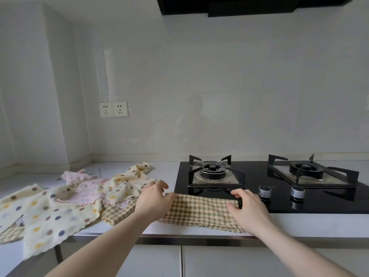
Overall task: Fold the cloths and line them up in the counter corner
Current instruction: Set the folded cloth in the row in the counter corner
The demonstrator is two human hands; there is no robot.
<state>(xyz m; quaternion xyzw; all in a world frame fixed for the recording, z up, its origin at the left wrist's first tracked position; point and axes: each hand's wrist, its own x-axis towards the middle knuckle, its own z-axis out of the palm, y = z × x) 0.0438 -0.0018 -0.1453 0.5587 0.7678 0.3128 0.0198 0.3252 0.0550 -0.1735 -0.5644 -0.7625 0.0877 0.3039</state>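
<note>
A black glass gas hob (319,204) takes up the right half of the white counter (299,222), with a left burner (214,172) and a right burner (305,169) under dark pan supports, and two grey knobs (264,191) near its front edge. On the far wall, left of the hob, sits a double wall socket (113,109), and a dark range hood (249,6) hangs at the top. To the left, a loose heap of unfolded cloths covers the counter: a large cream polka-dot cloth (50,218) hanging over the near edge, a pink dotted cloth (85,188) behind it, a crumpled cream cloth with bear faces (127,180) farther back, and a second checked cloth (117,211) partly tucked under them. The beige checked cloth (199,208) being folded lies as a long strip at the near edge of the counter, its far edge overlapping the hob's front. The left hand (153,198) pinches the strip's far left corner, fingers curled. The right hand (247,206) grips the right end, thumb and fingers curled round the fabric edge. Both forearms reach in from the near side.
</note>
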